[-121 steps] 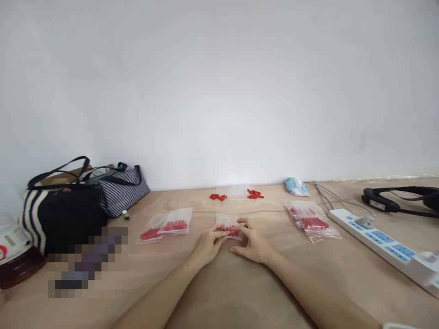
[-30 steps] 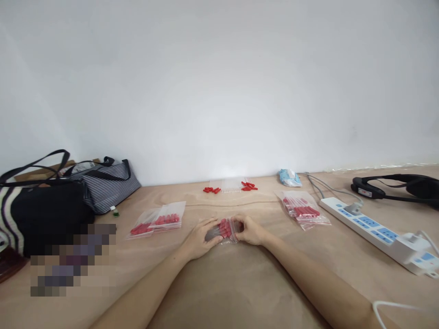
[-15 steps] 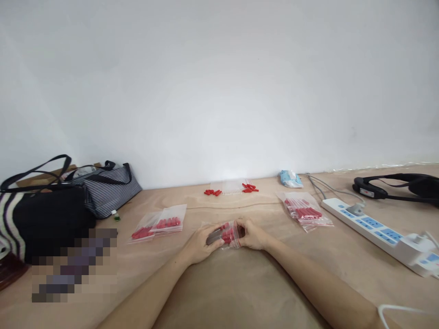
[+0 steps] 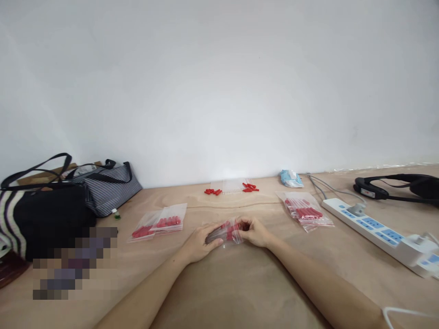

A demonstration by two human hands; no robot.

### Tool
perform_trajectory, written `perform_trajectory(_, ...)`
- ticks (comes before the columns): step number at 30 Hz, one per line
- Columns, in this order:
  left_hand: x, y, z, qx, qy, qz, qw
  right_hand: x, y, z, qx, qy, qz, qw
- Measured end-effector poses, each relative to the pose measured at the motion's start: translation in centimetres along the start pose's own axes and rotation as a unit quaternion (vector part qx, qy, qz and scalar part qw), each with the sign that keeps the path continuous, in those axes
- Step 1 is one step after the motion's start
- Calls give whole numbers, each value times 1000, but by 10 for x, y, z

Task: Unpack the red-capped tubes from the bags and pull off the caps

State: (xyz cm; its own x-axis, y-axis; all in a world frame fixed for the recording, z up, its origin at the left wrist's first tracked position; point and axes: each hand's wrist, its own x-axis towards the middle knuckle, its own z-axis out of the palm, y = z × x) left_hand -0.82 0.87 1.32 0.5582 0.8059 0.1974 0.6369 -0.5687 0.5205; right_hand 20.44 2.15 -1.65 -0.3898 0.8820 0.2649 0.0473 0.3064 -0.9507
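Both hands meet at the middle of the wooden table (image 4: 240, 292) on a small clear zip bag (image 4: 226, 232) filled with red-tipped pieces. My left hand (image 4: 200, 242) cups the bag's left end with its fingers curled round it. My right hand (image 4: 252, 230) pinches the bag's right edge between thumb and fingers. The bag is lifted slightly off the table and partly hidden by the fingers.
Filled zip bags lie at the left (image 4: 159, 224) and right (image 4: 305, 210). Loose red caps and clear sticks (image 4: 233, 187) lie by the wall. Striped handbags (image 4: 68, 196) stand far left. A white power strip (image 4: 377, 235), black headset (image 4: 394, 187) and blue packet (image 4: 291, 178) are at the right.
Four seconds ago both hands pressed the bag flat on the table. Since then they have gathered it up and turned it; the right fingers now pinch its right edge.
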Motion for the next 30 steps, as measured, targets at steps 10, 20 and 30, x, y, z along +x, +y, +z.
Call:
perform_trajectory(10, -8, 1, -11, 52, 1, -40, 998, -16, -3, -52, 60, 93, 86, 990)
perform_trajectory(20, -15, -10, -17, 66, 25, -51, 996, -24, 6, -64, -3, 308, 16, 951)
perform_trajectory(30, -13, -9, -16, 90, 20, -63, 994, -22, 11, -32, -374, 162, -112, 906)
